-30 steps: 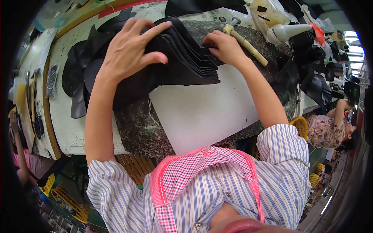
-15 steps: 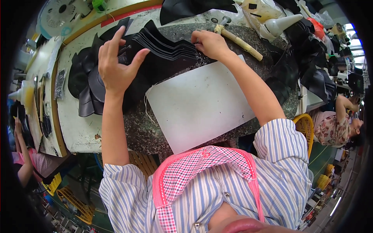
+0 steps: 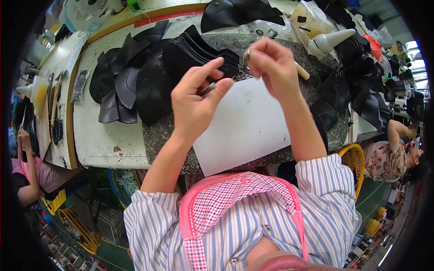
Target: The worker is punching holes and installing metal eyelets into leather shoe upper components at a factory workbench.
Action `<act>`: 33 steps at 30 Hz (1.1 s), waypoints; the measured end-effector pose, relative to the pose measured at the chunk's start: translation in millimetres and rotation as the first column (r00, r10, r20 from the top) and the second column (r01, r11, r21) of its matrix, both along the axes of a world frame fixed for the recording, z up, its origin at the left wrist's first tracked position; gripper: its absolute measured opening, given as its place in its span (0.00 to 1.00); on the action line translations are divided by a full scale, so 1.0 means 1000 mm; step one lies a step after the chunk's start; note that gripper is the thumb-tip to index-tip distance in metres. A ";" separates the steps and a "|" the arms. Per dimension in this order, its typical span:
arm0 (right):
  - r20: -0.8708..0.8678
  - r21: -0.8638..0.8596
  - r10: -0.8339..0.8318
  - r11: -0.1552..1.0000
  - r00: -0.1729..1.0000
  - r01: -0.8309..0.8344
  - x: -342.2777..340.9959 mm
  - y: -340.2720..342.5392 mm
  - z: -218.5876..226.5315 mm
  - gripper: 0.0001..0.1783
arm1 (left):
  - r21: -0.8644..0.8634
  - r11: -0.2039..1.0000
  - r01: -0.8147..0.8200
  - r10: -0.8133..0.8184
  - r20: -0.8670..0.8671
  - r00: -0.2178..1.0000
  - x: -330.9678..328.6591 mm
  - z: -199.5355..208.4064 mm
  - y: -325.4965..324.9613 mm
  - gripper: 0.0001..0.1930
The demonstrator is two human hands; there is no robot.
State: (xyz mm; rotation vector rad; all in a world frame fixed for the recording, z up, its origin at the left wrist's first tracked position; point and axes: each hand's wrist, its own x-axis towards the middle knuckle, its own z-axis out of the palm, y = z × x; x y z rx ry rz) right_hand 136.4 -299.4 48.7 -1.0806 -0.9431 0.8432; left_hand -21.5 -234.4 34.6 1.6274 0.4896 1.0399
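Note:
My left hand [image 3: 194, 101] is raised above the white board [image 3: 246, 117], its fingers curled round a small grey metal-looking piece [image 3: 208, 88]. The thumb and index finger point toward my other hand. Closed in a pinch, my right hand [image 3: 275, 67] hovers over the board's far edge. A small shiny round piece [image 3: 247, 55] shows at its fingertips; its kind is unclear. Just beyond my left hand lies a fanned stack of black leather-like pieces [image 3: 194, 47]. Behind my right hand is a hammer, with its handle end [image 3: 301, 71] showing and the rest partly hidden.
More black cut pieces [image 3: 126, 86] overlap at left, others [image 3: 239, 16] at the back. A white nozzle bottle [image 3: 332, 40] and a stained plastic container [image 3: 309, 18] stand at back right. The board rests on a speckled slab [image 3: 158, 140]. A yellow basket [image 3: 355, 158] is beside my right elbow.
Both hands have come together over the board. My left hand moved right and nearer, away from the black pieces, and curled; my right hand left the stack's right end and lifted.

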 end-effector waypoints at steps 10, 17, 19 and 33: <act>-0.069 0.062 0.040 0.997 0.997 -0.036 -0.034 -0.021 -0.005 0.08 | -0.035 0.979 0.202 -0.200 0.039 0.979 -0.002 -0.001 -0.006 0.04; -0.098 0.156 0.235 0.963 0.967 -0.218 -0.029 -0.021 -0.022 0.07 | -0.451 0.723 0.524 -0.467 0.240 0.851 -0.013 -0.005 -0.007 0.07; -0.171 0.187 0.301 0.945 0.938 -0.269 -0.033 -0.020 -0.030 0.08 | -0.562 0.606 0.563 -0.448 0.344 0.825 -0.014 -0.008 -0.011 0.07; 0.679 0.135 0.004 0.982 0.734 -0.131 -0.027 -0.024 -0.005 0.09 | -0.688 0.493 0.532 -0.370 0.388 0.844 -0.017 -0.015 -0.016 0.06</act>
